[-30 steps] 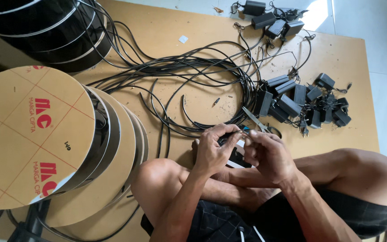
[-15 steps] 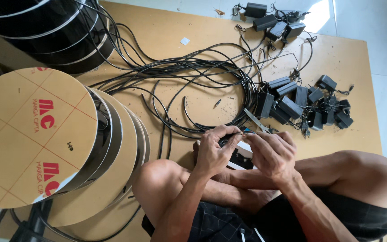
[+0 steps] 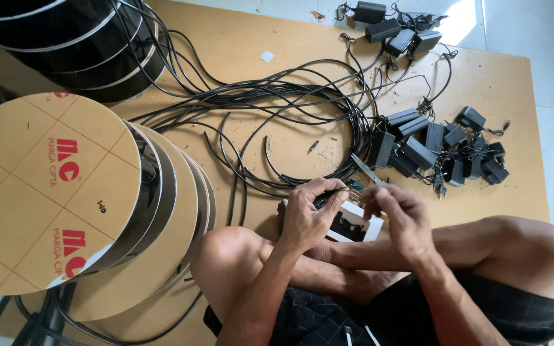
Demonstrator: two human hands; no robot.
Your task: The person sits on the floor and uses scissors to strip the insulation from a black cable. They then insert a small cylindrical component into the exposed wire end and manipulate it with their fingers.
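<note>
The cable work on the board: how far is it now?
Done: nothing finished can be told apart. In hand: the left hand grips a black cable end, and the right hand pinches its bared wires. Left, it seems: loose black cables and a pile of power adapters.

My left hand (image 3: 308, 214) pinches the stripped end of a black cable (image 3: 326, 197), and my right hand (image 3: 397, 214) works its bare wires just beside it. Scissors (image 3: 368, 170) lie just beyond my fingers, black power adapters (image 3: 440, 150) farther out, cardboard cable reels (image 3: 65, 192) to my left.
</note>
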